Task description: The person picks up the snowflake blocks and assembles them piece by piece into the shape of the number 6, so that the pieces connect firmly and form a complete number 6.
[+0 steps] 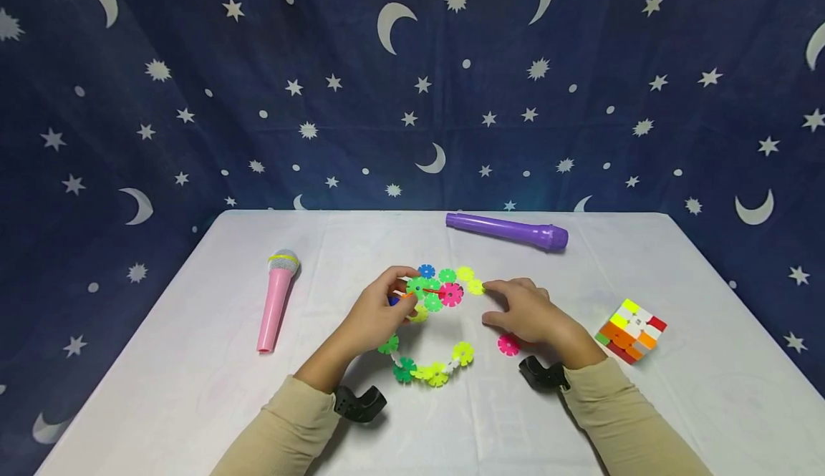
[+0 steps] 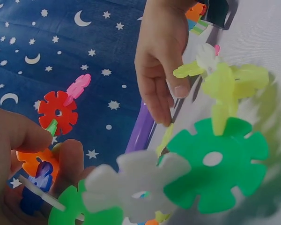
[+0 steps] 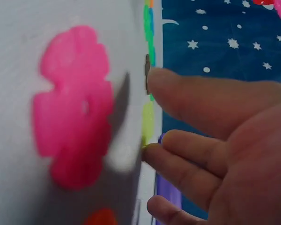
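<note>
An orange disc (image 2: pixel 28 158) was pinched between the thumb and fingers of the left hand (image 1: pixel 380 308), near the centre of the frame in the head view. It was linked into a chain (image 1: pixel 404 370) of notched, flower-shaped discs, whose green, white and yellow lower part was curved across the lower middle; at its other end, a red disc (image 2: pixel 49 108) and a pink disc (image 1: pixel 451 294) were seen.

The fingers and thumb of the right hand (image 1: pixel 523 311), right of centre, were held apart, with nothing gripped. A yellow disc (image 1: pixel 475 287) was reached by the fingertips; whether it was touched cannot be told. Beside it, another yellow, a green and a blue disc (image 1: pixel 426 271) were grouped. A loose pink disc (image 1: pixel 508 345) was placed just below the right hand.

On the white table (image 1: pixel 180 383), a pink microphone (image 1: pixel 275 308) was seen at centre left, a purple microphone (image 1: pixel 505 229) at upper right of centre, and a colourful puzzle cube (image 1: pixel 631 331) at lower right. The background was filled by a dark blue curtain (image 1: pixel 361 104) patterned with moons and stars.
</note>
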A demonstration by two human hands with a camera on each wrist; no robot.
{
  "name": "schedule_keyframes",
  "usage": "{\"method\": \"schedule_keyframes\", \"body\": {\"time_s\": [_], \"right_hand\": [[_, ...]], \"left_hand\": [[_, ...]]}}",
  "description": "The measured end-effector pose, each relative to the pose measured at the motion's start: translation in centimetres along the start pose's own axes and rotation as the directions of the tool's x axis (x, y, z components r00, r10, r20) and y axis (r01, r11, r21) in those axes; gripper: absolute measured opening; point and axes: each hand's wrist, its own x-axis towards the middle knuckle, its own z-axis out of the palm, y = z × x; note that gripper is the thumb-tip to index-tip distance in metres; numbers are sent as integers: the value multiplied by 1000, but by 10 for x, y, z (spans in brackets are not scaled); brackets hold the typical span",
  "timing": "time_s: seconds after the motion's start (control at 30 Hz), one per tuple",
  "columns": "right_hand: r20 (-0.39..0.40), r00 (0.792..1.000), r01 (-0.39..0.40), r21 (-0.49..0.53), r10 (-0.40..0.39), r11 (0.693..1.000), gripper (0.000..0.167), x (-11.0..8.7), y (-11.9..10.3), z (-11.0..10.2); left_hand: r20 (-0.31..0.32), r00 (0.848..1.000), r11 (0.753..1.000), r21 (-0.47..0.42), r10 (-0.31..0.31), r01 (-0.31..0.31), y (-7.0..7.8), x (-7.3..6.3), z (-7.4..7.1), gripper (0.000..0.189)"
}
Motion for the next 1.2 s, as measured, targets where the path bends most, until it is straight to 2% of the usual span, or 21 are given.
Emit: {"method": "schedule_keyframes", "body": {"time_s": [0.1, 0.2, 0.3, 0.43, 0.67, 0.8, 0.93, 1.07, 1.2], "right_hand": [[-9, 1000, 22, -1, -22, 1000, 59, -1, -2, 2], [24, 998, 52, -4, -52, 999, 60, -3, -5, 3], [39, 998, 48, -15, -47, 999, 59, -4, -6, 3], [7, 999, 37, 9, -37, 999, 52, -4, -6, 1], [14, 997, 69, 18, -70, 997, 47, -4, -7, 4], [-26, 998, 65, 24, -64, 998, 39, -3, -8, 4], [-67, 995, 79, 96, -73, 992, 28, -3, -9, 2], [-128, 987, 117, 205, -92, 972, 15, -3, -12, -1], [-183, 979, 135, 263, -88, 955, 17, -5, -17, -2]], "left_hand": [[3, 1000, 1000, 3, -11, 11, -1, 0, 0, 37], [6, 1000, 1000, 4, -18, 18, -2, -1, 0, 37], [9, 1000, 1000, 5, -16, 16, -3, -2, 0, 38], [10, 1000, 1000, 5, -14, 14, -3, -2, 0, 38], [10, 1000, 1000, -2, -16, 16, -2, -1, 0, 37], [13, 1000, 1000, 0, -18, 18, 0, -1, 0, 38], [14, 1000, 1000, -2, -18, 18, 1, -1, 0, 38], [11, 1000, 1000, -9, -19, 19, 2, -1, 0, 38], [-6, 1000, 999, -38, -31, 31, 2, -1, 1, 38]]}}
